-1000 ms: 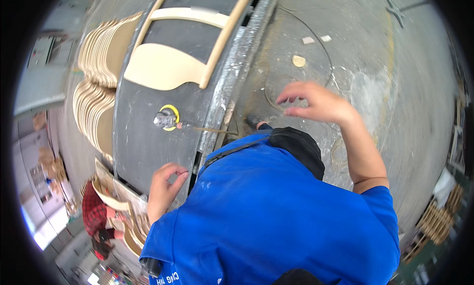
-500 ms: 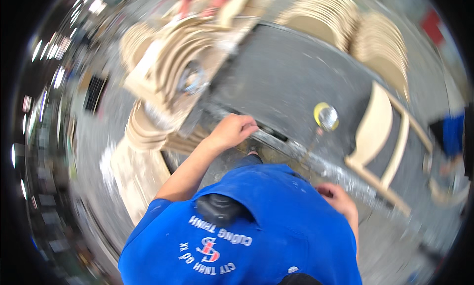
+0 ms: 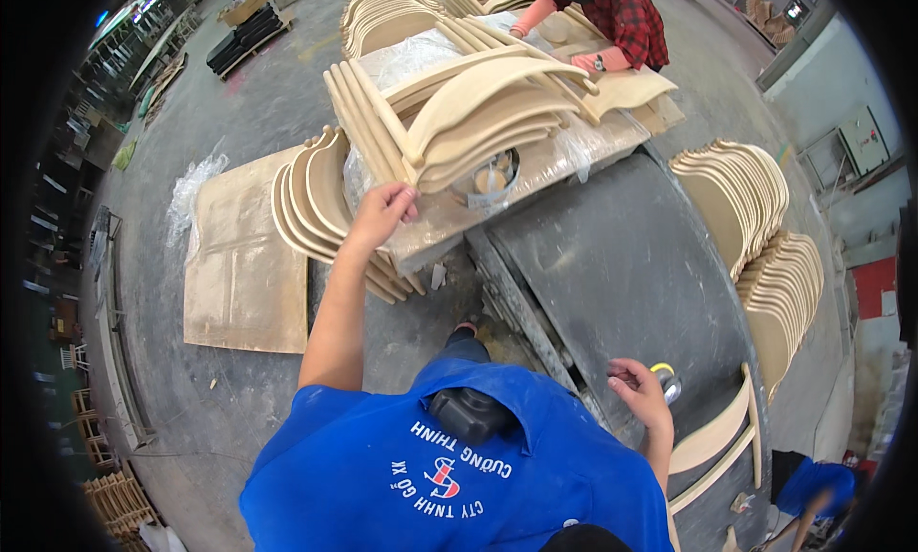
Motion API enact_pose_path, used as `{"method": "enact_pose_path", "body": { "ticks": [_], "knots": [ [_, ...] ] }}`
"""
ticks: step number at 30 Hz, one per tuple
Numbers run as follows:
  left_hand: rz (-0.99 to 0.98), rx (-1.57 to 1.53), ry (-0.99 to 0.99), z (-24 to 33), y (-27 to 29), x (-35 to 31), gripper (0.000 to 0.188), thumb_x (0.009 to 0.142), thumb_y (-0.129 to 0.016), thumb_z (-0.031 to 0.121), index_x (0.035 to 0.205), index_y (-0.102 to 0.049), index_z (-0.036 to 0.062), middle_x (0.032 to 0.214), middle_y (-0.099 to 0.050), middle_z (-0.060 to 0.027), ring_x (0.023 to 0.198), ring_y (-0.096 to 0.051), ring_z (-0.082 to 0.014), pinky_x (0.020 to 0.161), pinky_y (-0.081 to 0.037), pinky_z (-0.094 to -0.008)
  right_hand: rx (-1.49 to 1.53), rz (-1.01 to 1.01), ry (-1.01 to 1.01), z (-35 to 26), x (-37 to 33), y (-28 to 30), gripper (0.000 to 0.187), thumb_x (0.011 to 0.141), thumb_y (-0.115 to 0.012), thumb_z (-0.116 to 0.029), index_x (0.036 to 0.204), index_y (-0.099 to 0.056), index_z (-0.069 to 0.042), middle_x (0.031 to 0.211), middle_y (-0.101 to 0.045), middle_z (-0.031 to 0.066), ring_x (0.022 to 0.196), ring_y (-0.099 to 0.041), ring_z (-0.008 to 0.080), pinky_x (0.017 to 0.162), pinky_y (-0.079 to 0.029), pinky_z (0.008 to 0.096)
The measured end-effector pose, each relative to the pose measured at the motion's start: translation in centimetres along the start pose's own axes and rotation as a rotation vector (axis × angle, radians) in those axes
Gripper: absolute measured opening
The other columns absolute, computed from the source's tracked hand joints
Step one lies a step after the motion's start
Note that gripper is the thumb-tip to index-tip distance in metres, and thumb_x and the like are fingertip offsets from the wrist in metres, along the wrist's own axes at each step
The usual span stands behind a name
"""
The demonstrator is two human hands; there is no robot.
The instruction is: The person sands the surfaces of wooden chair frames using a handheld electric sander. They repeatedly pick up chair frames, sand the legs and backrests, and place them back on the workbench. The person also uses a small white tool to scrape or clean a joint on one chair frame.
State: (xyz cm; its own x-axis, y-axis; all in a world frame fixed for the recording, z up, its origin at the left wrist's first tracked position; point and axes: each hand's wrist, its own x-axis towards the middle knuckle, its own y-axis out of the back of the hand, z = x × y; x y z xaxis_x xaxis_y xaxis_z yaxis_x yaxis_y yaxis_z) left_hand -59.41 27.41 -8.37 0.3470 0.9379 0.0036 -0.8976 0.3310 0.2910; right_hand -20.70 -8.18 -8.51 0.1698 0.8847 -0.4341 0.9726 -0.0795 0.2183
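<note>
Left hand (image 3: 381, 213) curls its fingers over the stacked curved plywood chair backs (image 3: 316, 208); right hand (image 3: 639, 391), fingers loosely spread, braces the grey tabletop (image 3: 612, 265); a squarer, two-handed grip seems advisable.

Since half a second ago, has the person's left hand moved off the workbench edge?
Yes. The left hand has gone from the grey workbench edge out to the stacked curved wooden parts beside it.

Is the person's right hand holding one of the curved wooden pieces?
No, the right hand hovers open over the dark grey workbench, while the left hand reaches to the curved wooden pieces.
</note>
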Motion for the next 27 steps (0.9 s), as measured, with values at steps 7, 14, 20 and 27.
{"method": "enact_pose_path", "body": {
  "ticks": [7, 14, 20, 27],
  "knots": [
    [0.057, -0.193, 0.072, -3.9, 5.2, 16.4, 0.027, 0.098, -0.054, 0.022, 0.108, -0.064, -0.0014, 0.086, -0.067, -0.0043, 0.075, -0.060, -0.0104, 0.071, -0.050, -0.0248, -0.158, 0.059, -0.111, -3.5, 8.1, -3.8, 0.036, 0.084, -0.072, -0.013, 0.116, -0.062, 0.000, 0.099, -0.065, 0.0093, 0.090, -0.063, 0.0170, 0.080, -0.052, 0.0302],
    [0.041, -0.059, 0.094, -6.7, 2.7, 27.7, 0.030, 0.098, -0.054, 0.027, 0.117, -0.064, 0.0067, 0.094, -0.066, 0.0007, 0.083, -0.057, -0.0087, 0.076, -0.048, -0.0250, -0.199, 0.112, -0.250, -5.6, 9.6, -5.6, 0.036, 0.083, -0.073, -0.015, 0.115, -0.063, -0.003, 0.097, -0.066, 0.0103, 0.086, -0.063, 0.0186, 0.076, -0.052, 0.0321],
    [-0.141, -0.009, 0.232, -6.3, -0.7, 32.4, 0.044, 0.096, -0.055, 0.041, 0.115, -0.066, 0.0026, 0.098, -0.068, -0.0053, 0.088, -0.059, -0.0124, 0.080, -0.047, -0.0266, -0.269, 0.162, -0.329, -5.8, 9.8, -6.7, 0.039, 0.082, -0.074, -0.019, 0.116, -0.063, -0.003, 0.096, -0.066, 0.0120, 0.084, -0.064, 0.0207, 0.075, -0.052, 0.0334],
    [-0.122, -0.014, 0.261, -4.2, -3.1, 34.7, 0.050, 0.092, -0.058, 0.046, 0.102, -0.070, -0.0005, 0.085, -0.070, -0.0104, 0.073, -0.064, -0.0177, 0.073, -0.050, -0.0318, -0.303, 0.201, -0.342, -5.7, 9.7, -7.5, 0.041, 0.082, -0.074, -0.021, 0.117, -0.062, -0.002, 0.100, -0.067, 0.0148, 0.085, -0.064, 0.0223, 0.077, -0.052, 0.0343]
  ]
}}
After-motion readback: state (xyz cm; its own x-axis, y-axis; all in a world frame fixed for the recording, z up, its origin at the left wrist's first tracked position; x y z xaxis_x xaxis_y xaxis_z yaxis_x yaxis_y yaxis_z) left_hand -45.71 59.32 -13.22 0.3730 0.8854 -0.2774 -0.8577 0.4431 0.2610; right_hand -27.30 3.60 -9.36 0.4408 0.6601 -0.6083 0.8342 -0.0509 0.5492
